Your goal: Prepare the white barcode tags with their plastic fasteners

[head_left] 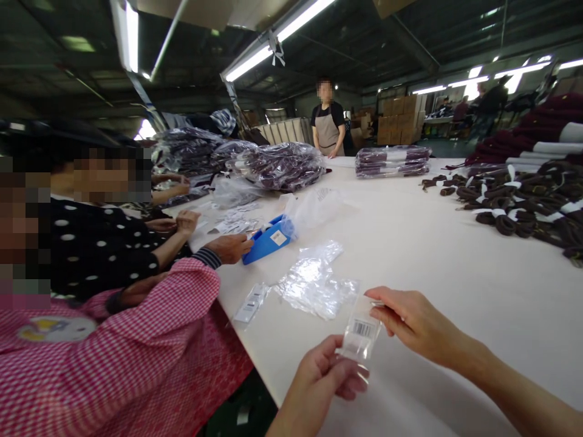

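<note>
Both my hands hold one small clear plastic bag [361, 337] with a barcode label, just above the white table [432, 243]. My left hand [321, 373] pinches its lower edge. My right hand [412, 321] grips its upper right corner. A loose heap of clear plastic bags [314, 285] lies on the table just beyond my hands, and another small labelled bag [251, 303] lies near the table's left edge.
Co-workers sit at the left edge; one in a pink checked sleeve [150, 340] rests a hand by a blue box [266, 241]. Dark rolled items with white bands [519, 206] pile at the right. Bagged dark bundles [282, 164] lie far back, where a person in an apron [328, 127] stands.
</note>
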`<action>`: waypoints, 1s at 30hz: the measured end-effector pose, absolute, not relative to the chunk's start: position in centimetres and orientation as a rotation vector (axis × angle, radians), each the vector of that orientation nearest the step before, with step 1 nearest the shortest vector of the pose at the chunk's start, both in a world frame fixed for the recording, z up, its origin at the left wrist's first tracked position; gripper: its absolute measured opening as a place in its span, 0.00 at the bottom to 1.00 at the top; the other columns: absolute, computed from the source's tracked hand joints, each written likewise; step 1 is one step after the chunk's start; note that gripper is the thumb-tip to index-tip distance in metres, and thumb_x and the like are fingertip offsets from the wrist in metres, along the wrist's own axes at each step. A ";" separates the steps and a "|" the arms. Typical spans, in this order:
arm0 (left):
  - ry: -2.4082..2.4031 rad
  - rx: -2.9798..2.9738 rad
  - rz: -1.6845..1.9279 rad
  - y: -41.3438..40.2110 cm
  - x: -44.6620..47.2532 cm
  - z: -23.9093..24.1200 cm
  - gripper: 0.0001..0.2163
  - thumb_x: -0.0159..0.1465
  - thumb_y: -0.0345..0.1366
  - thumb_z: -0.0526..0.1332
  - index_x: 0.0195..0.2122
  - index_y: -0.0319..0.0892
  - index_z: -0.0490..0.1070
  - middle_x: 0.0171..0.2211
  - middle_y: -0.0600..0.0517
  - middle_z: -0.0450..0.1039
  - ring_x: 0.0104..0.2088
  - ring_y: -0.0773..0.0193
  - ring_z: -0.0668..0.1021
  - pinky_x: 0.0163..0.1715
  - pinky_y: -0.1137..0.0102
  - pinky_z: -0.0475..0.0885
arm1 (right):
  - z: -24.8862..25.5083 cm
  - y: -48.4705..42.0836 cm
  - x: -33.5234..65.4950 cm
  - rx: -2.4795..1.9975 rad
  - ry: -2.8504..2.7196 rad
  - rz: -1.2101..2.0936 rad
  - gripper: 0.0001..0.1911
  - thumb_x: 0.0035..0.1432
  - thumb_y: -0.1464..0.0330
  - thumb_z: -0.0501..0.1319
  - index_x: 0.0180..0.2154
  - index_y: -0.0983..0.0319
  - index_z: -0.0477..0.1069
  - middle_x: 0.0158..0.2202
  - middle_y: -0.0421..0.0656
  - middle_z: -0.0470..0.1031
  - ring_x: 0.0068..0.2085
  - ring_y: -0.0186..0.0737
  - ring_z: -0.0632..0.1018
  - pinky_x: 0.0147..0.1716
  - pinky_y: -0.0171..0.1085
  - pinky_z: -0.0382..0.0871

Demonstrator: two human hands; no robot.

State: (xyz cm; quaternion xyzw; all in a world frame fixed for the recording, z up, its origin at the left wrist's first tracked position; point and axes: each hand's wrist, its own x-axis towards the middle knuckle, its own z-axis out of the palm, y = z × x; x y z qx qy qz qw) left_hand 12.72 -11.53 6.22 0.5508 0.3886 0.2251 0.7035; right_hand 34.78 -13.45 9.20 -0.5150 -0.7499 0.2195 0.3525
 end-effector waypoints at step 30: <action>0.989 1.127 0.869 -11.4 15.2 5.7 0.08 0.54 0.39 0.67 0.28 0.38 0.77 0.23 0.53 0.74 0.25 0.66 0.72 0.27 0.73 0.65 | 8.1 -13.6 33.4 -1.341 -2.189 0.534 0.13 0.69 0.69 0.46 0.35 0.60 0.66 0.31 0.41 0.70 0.31 0.38 0.72 0.30 0.35 0.61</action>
